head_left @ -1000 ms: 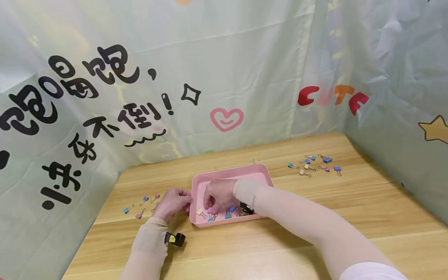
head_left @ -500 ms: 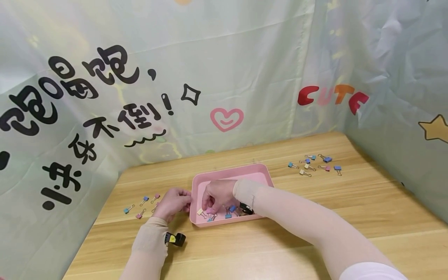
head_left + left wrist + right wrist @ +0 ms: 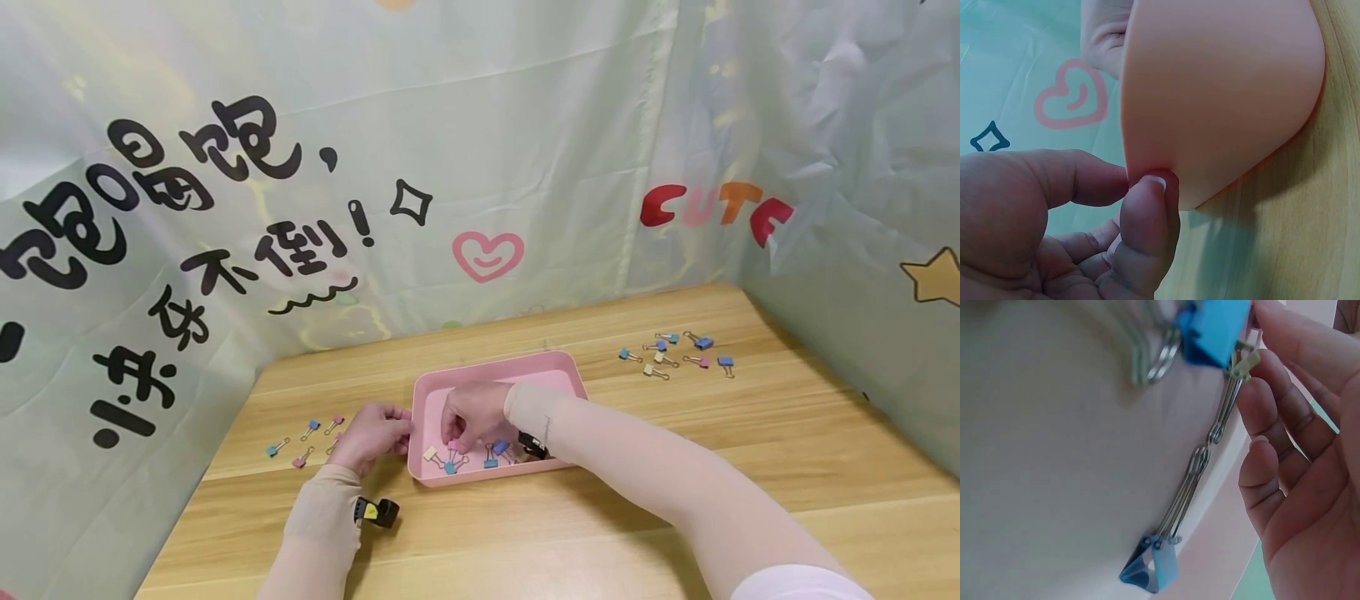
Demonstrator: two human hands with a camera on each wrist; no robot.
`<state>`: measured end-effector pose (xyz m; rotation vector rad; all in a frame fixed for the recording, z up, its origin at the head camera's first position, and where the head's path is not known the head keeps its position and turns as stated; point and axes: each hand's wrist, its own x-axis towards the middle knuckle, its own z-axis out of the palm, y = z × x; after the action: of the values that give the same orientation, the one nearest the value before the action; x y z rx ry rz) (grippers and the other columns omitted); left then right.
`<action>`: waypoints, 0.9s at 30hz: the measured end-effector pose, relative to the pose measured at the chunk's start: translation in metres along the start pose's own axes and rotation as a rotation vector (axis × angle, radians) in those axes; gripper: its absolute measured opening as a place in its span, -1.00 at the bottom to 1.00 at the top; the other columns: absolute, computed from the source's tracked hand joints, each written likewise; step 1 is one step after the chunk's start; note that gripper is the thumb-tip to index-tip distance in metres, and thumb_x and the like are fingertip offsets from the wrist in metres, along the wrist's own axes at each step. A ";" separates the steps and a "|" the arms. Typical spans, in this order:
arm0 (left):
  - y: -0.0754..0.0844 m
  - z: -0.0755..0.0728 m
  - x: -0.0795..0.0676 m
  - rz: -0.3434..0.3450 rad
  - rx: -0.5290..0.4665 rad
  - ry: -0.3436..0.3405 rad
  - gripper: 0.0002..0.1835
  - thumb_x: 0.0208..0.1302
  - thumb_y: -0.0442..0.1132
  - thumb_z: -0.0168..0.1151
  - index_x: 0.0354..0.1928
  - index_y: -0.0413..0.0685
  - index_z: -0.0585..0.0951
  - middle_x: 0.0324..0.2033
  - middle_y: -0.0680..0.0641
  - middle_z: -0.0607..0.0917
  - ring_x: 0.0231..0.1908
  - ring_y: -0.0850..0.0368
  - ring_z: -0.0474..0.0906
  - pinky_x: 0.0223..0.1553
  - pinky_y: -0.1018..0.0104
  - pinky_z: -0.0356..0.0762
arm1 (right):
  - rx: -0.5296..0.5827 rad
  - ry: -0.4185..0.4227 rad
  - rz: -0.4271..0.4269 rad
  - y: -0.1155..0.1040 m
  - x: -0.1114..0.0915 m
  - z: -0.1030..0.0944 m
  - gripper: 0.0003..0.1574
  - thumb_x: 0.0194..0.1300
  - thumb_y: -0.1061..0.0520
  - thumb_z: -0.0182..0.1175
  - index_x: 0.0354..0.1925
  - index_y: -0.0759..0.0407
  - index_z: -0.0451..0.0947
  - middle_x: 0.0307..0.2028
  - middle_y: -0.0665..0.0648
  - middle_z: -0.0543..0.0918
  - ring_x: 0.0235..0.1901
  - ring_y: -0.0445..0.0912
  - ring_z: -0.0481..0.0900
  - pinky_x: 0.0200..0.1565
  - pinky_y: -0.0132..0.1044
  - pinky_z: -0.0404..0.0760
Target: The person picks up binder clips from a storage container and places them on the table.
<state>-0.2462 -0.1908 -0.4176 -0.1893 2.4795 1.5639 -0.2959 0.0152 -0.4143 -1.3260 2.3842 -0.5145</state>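
The right hand (image 3: 474, 412) is in the shallow rectangular pink tray (image 3: 540, 375), seen from the head view, its thumb and finger pinching a small pink metal binder clip (image 3: 453, 446) near the tray's front left corner. A cream metal binder clip (image 3: 431, 454) and a light-blue metal binder clip (image 3: 451, 468) lie close by in the tray; more blue clips (image 3: 491, 457) lie to the right of them. The left hand (image 3: 371, 435) is at the tray's left wall. Coloured clips lie in two loose groups on the pale wood-grain bench (image 3: 525, 533), one beside the left hand and one beyond the tray on the right.

From the left wrist I see the left hand gripping the tray's wall between thumb and finger, with the pink outlined heart (image 3: 1072, 97) on the cloth behind.

From the right wrist, a blue clip hangs blurred just beside the right hand's fingertips, mostly hiding what they pinch. Another blue clip with long wire handles (image 3: 1175, 503) lies lower down.
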 end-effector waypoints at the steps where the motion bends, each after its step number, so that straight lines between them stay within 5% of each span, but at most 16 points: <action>1: 0.000 0.000 0.000 0.000 0.002 0.000 -0.84 0.19 -0.44 0.20 -0.19 -0.39 0.60 -0.42 -0.20 0.63 -0.50 0.09 0.55 -0.46 0.30 0.60 | -0.002 0.001 0.003 0.001 -0.001 -0.001 -0.89 0.09 0.12 0.44 -0.38 -0.12 0.73 -0.51 -0.22 0.62 -0.46 -0.35 0.48 -0.31 -0.52 0.50; 9: 0.001 0.000 -0.001 0.000 0.006 -0.005 -0.84 0.20 -0.44 0.20 -0.19 -0.39 0.59 -0.41 -0.21 0.63 -0.50 0.09 0.55 -0.47 0.30 0.60 | 0.002 0.013 0.002 0.004 -0.002 -0.002 -0.93 0.08 0.13 0.44 -0.43 -0.06 0.72 -0.53 -0.19 0.64 -0.48 -0.35 0.50 -0.34 -0.52 0.51; 27: -0.001 0.000 0.001 -0.006 -0.005 -0.003 -0.84 0.21 -0.45 0.20 -0.18 -0.38 0.59 -0.40 -0.22 0.62 -0.50 0.09 0.55 -0.46 0.30 0.61 | -0.185 0.197 0.056 0.018 -0.008 -0.019 -0.87 0.02 0.03 0.44 -0.50 -0.07 0.64 -0.60 -0.22 0.56 -0.57 -0.34 0.47 -0.38 -0.48 0.47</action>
<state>-0.2472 -0.1912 -0.4185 -0.1946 2.4711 1.5669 -0.3140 0.0332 -0.4055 -1.3349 2.6784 -0.4356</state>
